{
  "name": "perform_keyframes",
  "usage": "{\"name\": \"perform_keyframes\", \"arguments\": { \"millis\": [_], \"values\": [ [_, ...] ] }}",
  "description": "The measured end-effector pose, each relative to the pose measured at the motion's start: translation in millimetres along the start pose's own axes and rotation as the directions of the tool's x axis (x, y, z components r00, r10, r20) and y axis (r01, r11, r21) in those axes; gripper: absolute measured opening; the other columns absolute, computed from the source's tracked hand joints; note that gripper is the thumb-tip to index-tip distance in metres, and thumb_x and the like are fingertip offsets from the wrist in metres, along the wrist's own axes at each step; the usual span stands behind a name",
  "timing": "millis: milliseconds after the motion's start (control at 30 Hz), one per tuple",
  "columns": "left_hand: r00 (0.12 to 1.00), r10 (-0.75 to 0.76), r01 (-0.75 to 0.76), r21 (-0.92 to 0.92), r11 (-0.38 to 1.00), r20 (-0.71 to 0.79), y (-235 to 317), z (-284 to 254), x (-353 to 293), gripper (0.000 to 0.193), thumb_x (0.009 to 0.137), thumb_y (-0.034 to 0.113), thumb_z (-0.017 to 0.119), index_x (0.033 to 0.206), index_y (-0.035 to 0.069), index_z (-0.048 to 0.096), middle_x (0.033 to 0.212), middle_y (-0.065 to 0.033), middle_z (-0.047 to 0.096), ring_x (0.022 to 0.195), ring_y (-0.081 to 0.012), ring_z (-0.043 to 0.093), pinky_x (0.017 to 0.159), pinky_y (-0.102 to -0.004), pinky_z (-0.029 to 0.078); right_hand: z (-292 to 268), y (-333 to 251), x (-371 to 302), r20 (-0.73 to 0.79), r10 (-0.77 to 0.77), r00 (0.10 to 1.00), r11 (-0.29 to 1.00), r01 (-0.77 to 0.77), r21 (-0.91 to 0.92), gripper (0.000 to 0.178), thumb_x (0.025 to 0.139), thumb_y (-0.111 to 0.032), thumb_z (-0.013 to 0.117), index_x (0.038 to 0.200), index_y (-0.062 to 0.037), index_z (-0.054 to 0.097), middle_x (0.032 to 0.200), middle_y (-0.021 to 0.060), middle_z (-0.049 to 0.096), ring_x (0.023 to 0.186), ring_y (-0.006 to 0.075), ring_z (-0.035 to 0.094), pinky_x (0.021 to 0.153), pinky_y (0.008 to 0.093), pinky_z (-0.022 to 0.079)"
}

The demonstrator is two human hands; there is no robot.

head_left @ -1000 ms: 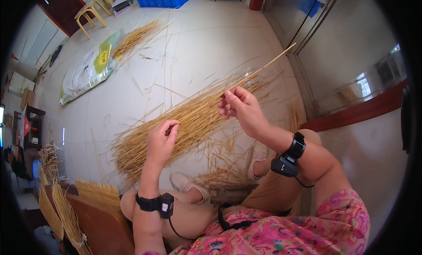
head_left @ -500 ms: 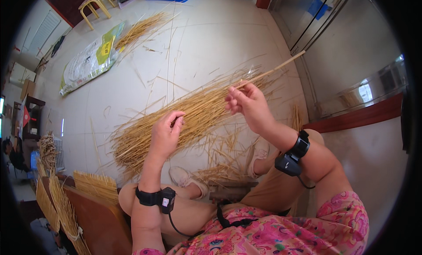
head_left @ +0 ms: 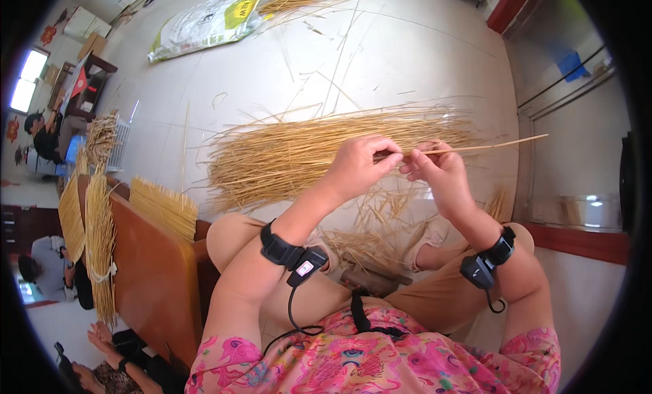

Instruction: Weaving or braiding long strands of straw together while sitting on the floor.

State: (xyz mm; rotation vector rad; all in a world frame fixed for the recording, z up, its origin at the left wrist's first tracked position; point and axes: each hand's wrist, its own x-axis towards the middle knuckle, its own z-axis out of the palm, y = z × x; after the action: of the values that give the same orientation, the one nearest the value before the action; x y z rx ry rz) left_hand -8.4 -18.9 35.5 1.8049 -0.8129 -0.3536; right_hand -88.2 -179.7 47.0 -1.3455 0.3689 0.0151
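Note:
A long, pale straw stalk (head_left: 502,145) stretches to the right from between my hands, its far end free in the air. My right hand (head_left: 443,175) pinches it near its left end with thumb and fingers. Right beside it, my left hand (head_left: 367,164) has thumb and fingertips closed at the stalk's left end; what lies inside that pinch is partly hidden. Beyond and below both hands, a wide heap of straw stalks (head_left: 285,160) lies on the tiled floor. Short straw scraps (head_left: 380,211) are scattered nearer my feet.
A white and green sack (head_left: 210,27) with straw at its mouth lies far left. A brown wooden board (head_left: 153,265) stands at my left, beside a tied straw bundle (head_left: 100,238). Other people (head_left: 47,139) sit at the left edge. Steel doors (head_left: 570,156) rise at right.
My left hand has moved right to meet my right hand at the stalk's end. The stalk has swung to lie more level. The whole view has turned leftward.

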Motion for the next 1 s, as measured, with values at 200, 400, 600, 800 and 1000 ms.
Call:
{"name": "perform_keyframes", "arguments": {
  "millis": [200, 400, 600, 800, 1000],
  "values": [
    [0.99, -0.137, 0.138, -0.145, 0.98, 0.018, -7.2, 3.2, -2.0, 0.011, 0.083, 0.012, 0.061, 0.085, 0.002, 0.064, 0.077, -0.0028, 0.063, 0.07, -0.0071, 0.057, 0.065, -0.0228, 0.046, -1.4, 0.3, -1.0, 0.071, -0.03, 0.997, 0.999, 0.032, -0.032, 0.011, 0.089, -0.011, 0.053, 0.092, -0.0015, 0.048, 0.087, 0.0109, 0.062, 0.078, 0.017, 0.063, 0.065, 0.0258, 0.05],
    [0.959, -0.251, 0.197, -0.325, 0.925, -0.134, -7.7, -7.5, 1.9, 0.011, 0.087, 0.011, 0.055, 0.086, 0.001, 0.06, 0.07, -0.0033, 0.061, 0.063, -0.006, 0.054, 0.057, -0.0214, 0.045, -0.1, -2.1, 4.0, 0.055, 0.0, 0.998, 1.0, -0.001, 0.02, 0.012, 0.09, -0.01, 0.051, 0.087, -0.0007, 0.044, 0.089, 0.0142, 0.062, 0.079, 0.0181, 0.064, 0.065, 0.025, 0.053],
    [0.87, -0.404, 0.208, -0.533, 0.82, -0.283, -13.6, -23.1, 8.7, 0.012, 0.091, 0.012, 0.05, 0.087, 0.003, 0.056, 0.077, -0.002, 0.058, 0.072, -0.0088, 0.053, 0.068, -0.0202, 0.043, -7.4, -8.7, 6.3, 0.061, -0.05, 0.997, 0.992, 0.042, 0.121, 0.011, 0.092, -0.009, 0.048, 0.087, -0.0007, 0.042, 0.09, 0.0162, 0.06, 0.082, 0.0197, 0.063, 0.068, 0.0277, 0.053],
    [0.949, -0.314, 0.288, -0.326, 0.9, -0.029, -9.5, -17.2, 0.8, 0.024, 0.087, 0.014, 0.057, 0.106, -0.001, 0.058, 0.086, -0.0049, 0.062, 0.078, -0.0084, 0.055, 0.069, -0.0201, 0.043, -11.6, -12.9, 8.9, 0.018, -0.052, 0.999, 0.992, 0.049, 0.115, 0.011, 0.092, -0.01, 0.046, 0.089, -0.0006, 0.04, 0.089, 0.0158, 0.06, 0.079, 0.0194, 0.063, 0.066, 0.0276, 0.053],
    [0.977, -0.209, 0.205, -0.088, 0.975, -0.042, -6.6, -14.1, -2.3, 0.016, 0.083, 0.011, 0.061, 0.096, 0.002, 0.065, 0.077, -0.0035, 0.064, 0.064, -0.0058, 0.054, 0.059, -0.0207, 0.044, -16.3, -17.6, 10.8, -0.089, -0.046, 0.995, 0.993, 0.055, 0.1, 0.011, 0.093, -0.01, 0.045, 0.089, -0.0006, 0.041, 0.088, 0.0154, 0.059, 0.075, 0.0191, 0.063, 0.063, 0.0267, 0.053]
  ]
}}
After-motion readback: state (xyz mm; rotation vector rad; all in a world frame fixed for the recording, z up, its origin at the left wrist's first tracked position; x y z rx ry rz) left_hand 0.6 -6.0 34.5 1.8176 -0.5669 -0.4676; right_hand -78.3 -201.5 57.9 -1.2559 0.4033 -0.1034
